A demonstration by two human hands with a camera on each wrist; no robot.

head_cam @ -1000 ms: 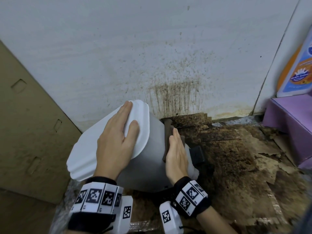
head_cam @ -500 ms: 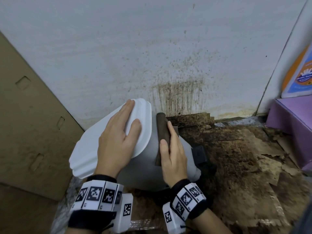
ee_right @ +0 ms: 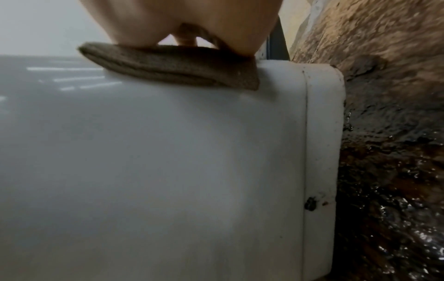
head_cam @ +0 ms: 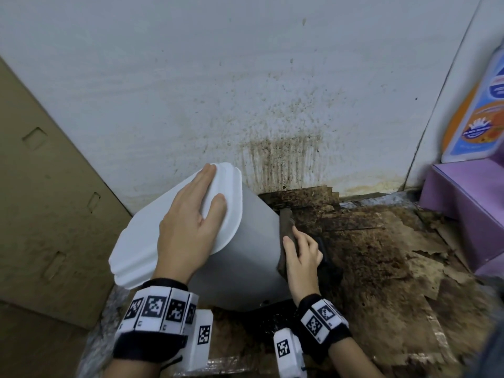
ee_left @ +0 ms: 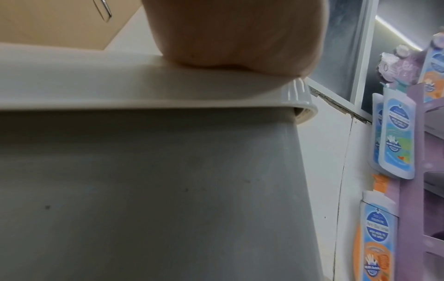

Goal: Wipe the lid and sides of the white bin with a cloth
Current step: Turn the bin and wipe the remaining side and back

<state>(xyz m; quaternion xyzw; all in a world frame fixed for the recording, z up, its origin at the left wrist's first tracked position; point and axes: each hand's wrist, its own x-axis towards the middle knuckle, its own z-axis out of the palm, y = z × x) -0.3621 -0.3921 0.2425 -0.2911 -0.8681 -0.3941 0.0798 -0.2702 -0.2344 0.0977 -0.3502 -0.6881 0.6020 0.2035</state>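
Note:
The white bin [head_cam: 245, 257] stands tilted on a dirty floor, its white lid [head_cam: 141, 255] leaning toward the left. My left hand [head_cam: 191, 227] lies flat on the lid with straight fingers; in the left wrist view its palm [ee_left: 228, 32] presses on the lid [ee_left: 144, 85] above the bin's side [ee_left: 144, 190]. My right hand [head_cam: 300, 255] holds a folded brown cloth [head_cam: 286, 222] against the bin's right side, fingers curled over it. The right wrist view shows that cloth [ee_right: 168, 64] squeezed between the palm [ee_right: 180, 19] and the bin wall [ee_right: 168, 171].
A flattened cardboard sheet [head_cam: 41, 214] leans at the left. A stained white wall [head_cam: 272, 154] rises just behind the bin. Torn, wet brown cardboard [head_cam: 381, 282] covers the floor at the right. A purple display stand [head_cam: 469, 208] with bottle-shaped packs [head_cam: 480, 118] fills the right edge.
My right hand has slid the cloth from high on the bin's side, near the lid, down its right edge, and the fingers have curled. The left hand stays on the lid.

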